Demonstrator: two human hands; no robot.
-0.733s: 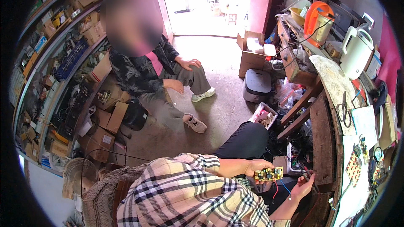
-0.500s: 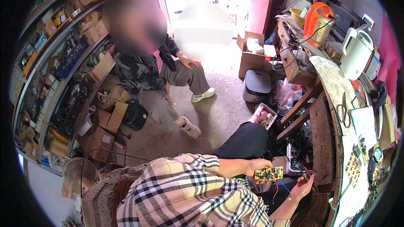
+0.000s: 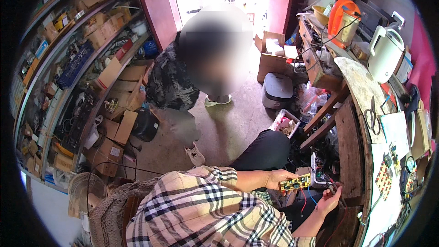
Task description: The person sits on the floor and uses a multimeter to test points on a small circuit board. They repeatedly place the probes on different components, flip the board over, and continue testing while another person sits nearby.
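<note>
While the left hand [image 3: 278, 179] grips a yellow circuit board [image 3: 295, 183] by its left end, fingers curled round the edge, the right hand [image 3: 330, 197] sits at about four o'clock from it, close by. Its fingers bend narrowly round something small by the bench [image 3: 350, 128] edge; what it is cannot be told. The board lies level in the lower right of the view, above the knee [image 3: 270, 148] in dark trousers, with a red wire [image 3: 303, 200] and a blue wire [image 3: 311, 196] hanging from its underside toward six o'clock. At twelve o'clock from the board a tray [image 3: 284, 124] of small parts stands on the floor, and past it a grey cooker [image 3: 277, 89]. At two o'clock on the bench lie scissors [image 3: 371, 118], with a white kettle [image 3: 384, 54] beyond. Another person [image 3: 176, 80] sits at eleven o'clock, well apart.
</note>
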